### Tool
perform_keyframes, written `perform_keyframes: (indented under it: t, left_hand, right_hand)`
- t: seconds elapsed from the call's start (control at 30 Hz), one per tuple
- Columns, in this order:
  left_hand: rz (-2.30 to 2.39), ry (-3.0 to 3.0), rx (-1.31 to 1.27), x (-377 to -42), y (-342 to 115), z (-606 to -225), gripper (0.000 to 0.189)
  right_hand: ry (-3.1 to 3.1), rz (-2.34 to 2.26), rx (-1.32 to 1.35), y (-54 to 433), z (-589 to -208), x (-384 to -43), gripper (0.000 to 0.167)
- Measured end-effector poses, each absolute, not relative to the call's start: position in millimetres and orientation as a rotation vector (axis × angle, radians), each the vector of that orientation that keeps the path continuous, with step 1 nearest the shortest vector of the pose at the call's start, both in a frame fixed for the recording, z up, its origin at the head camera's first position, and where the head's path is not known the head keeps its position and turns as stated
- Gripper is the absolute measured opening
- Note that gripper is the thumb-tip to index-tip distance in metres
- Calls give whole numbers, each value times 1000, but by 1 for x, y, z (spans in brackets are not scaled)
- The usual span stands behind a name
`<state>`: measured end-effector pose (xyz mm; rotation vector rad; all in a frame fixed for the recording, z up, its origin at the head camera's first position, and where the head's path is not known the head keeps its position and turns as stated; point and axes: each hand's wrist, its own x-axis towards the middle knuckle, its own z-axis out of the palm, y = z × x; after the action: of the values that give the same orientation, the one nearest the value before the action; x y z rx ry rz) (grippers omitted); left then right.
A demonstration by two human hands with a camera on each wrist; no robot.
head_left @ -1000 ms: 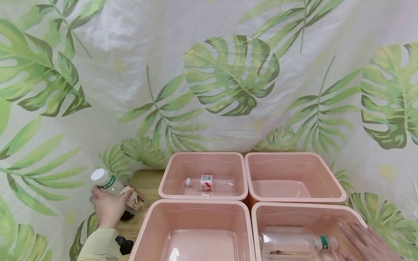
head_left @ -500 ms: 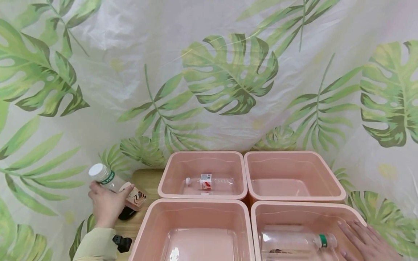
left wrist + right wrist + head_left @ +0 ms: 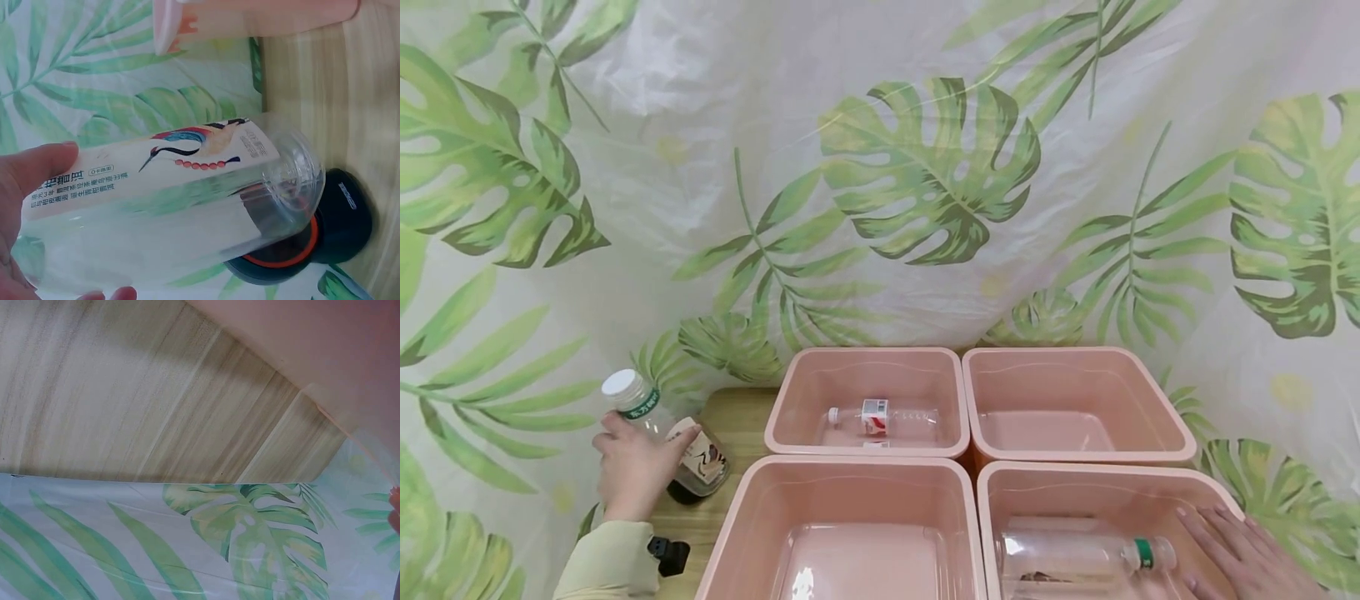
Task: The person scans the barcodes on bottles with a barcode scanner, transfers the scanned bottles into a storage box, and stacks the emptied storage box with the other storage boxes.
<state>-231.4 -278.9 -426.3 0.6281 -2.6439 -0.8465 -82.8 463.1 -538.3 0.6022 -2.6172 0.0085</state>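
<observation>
My left hand [image 3: 638, 467] grips a clear plastic bottle [image 3: 187, 200] round its body, at the far left of the head view. The bottle has a white cap, a green neck band and a pale label with a painted crane; it leans with its cap up and to the left. Close to its base lies a black round device with an orange ring [image 3: 342, 215] on the wooden table. My right hand [image 3: 1243, 550] rests with straight fingers over the right rim of the front right pink bin [image 3: 1097, 475]. Inside that bin a large clear bottle with a green-banded neck [image 3: 1067, 557] lies on its side.
Three more pink bins stand edge to edge with it: front left [image 3: 850, 467], back left [image 3: 880, 357] and back right [image 3: 1067, 358]. A small clear bottle with a red-and-white label [image 3: 874, 417] lies in the back left one. A leaf-patterned curtain [image 3: 925, 167] hangs behind.
My left hand has shifted slightly left with the bottle, which has turned so that its label and base show more. My right hand stays in place.
</observation>
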Motion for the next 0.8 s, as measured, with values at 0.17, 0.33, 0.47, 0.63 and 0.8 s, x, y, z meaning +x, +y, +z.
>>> perform_keyframes:
  t: [0.17,0.33,0.47,0.63,0.8]
  left_hand:
    - [-1032,-2521,610,-238,-272,-414,122]
    - [-1316,-2238,536,-247,-251,-398,116]
    - [-1489,-2021,484,-255,-230,-389,108]
    - [-1643,-1918,449,-263,-206,-383,110]
    - [-2005,-1820,459,-273,-178,-382,107]
  right_hand:
    - [-2602,-8,625,465,-537,-83,116]
    - [-2605,-19,638,464,-534,-82,118]
    - [-2606,-27,651,463,-534,-81,119]
    - [-2608,-34,635,462,-534,-84,113]
    - [-2574,-14,652,464,-535,-85,113]
